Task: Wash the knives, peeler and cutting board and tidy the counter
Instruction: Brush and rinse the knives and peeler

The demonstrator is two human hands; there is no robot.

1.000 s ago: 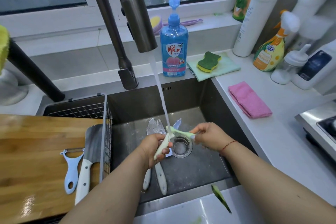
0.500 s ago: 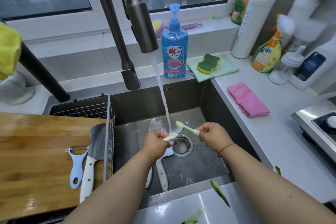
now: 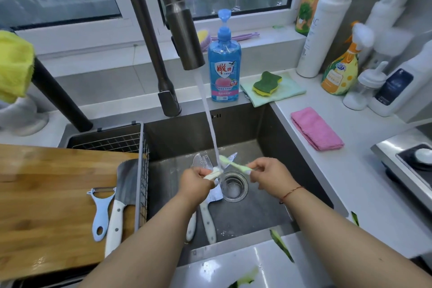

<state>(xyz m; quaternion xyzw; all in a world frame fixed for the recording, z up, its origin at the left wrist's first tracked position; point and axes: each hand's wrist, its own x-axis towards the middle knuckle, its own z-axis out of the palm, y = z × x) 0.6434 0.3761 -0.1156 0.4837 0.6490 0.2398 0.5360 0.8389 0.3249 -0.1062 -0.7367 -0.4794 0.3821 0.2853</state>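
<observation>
Slim green-bladed knife (image 3: 230,163) sat under the tap stream above the drain, left hand (image 3: 196,183) gripped its pale handle, right hand (image 3: 271,176) pinched the blade at 3 o'clock, steel sink (image 3: 264,199) walls stood close, two white-handled knives (image 3: 207,203) lay flat below, blue peeler (image 3: 101,213) and cleaver (image 3: 122,201) rested on wooden cutting board (image 3: 46,194) at 9 o'clock.

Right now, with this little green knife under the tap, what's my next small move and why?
Probably turn the green knife over in the stream, since your left hand grips its handle, your right hand pinches the blade end, and water hits just one spot. Two more knives wait in the sink.
</observation>
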